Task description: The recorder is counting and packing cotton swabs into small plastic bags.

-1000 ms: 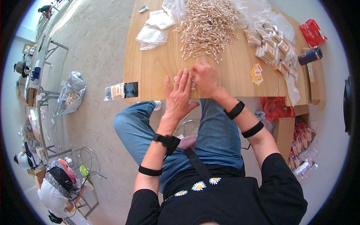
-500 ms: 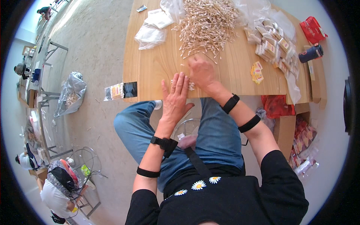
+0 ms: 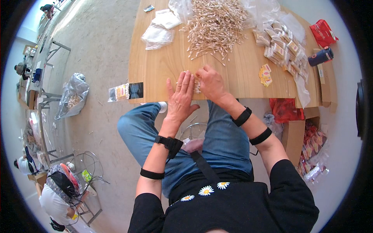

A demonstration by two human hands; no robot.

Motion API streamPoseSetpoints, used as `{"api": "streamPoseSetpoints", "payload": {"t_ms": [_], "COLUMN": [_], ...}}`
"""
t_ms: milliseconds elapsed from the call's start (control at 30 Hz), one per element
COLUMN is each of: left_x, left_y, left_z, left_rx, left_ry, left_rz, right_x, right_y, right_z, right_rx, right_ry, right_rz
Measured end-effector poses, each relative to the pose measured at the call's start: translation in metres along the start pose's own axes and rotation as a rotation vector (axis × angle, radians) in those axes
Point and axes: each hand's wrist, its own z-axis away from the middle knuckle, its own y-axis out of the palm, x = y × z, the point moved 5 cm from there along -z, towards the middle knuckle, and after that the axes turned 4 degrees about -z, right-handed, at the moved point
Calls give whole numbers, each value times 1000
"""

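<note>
My left hand (image 3: 181, 95) lies flat, fingers stretched forward, over a small row of cotton swabs (image 3: 197, 86) near the table's front edge. Some swab ends stick out on the right side of its fingers. Beside that row my right hand (image 3: 211, 82) is closed with thumb and forefinger pinched; whatever sits between the fingertips is too small or hidden to make out. Beyond both hands spreads a big heap of loose cotton swabs (image 3: 217, 29), with a few strays along its near edge.
Packed swab bundles (image 3: 280, 48) pile up at right, near yellow cards (image 3: 265, 75), a dark blue bottle (image 3: 321, 56) and a red bag (image 3: 323, 33). Clear plastic bags (image 3: 158, 35) lie at left. A swab pack (image 3: 121, 92) overhangs the left edge. Other people work at far left.
My right hand has drawn back from the heap's near edge toward me, coming beside the swab row. My left hand has stayed nearly in place over the row.
</note>
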Motion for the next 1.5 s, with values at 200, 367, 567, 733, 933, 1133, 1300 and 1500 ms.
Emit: {"api": "streamPoseSetpoints", "payload": {"t_ms": [200, 367, 567, 733, 933, 1133, 1300, 1500], "left_x": [5, 8, 11, 20, 47, 71, 71, 70], "left_y": [-1, 0, 2, 2, -6, -25, -24, -23], "left_z": [6, 8, 7, 13, 36, 58, 69, 60], "left_rx": [-11, -39, -36, -97, -66, -107, -72, -60], "left_ry": [-2, 0, 10, 25, -151, -291, -263, -222], "left_rz": [-69, -83, -56, -123, -117, -48, -95, -78], "right_x": [10, 35, 41, 41, 63, 65, 68, 68], "right_y": [-9, -9, 20, 43, 67, 72, 69, 71], "right_z": [13, 41, 63, 62, 42, 39, 39, 40], "right_rx": [14, 182, 296, 191, 142, 188, 244, 195], "right_ry": [-14, -217, -99, -120, -292, -293, -249, -284], "right_rz": [-63, 40, 334, 391, 391, 345, 287, 336]}}
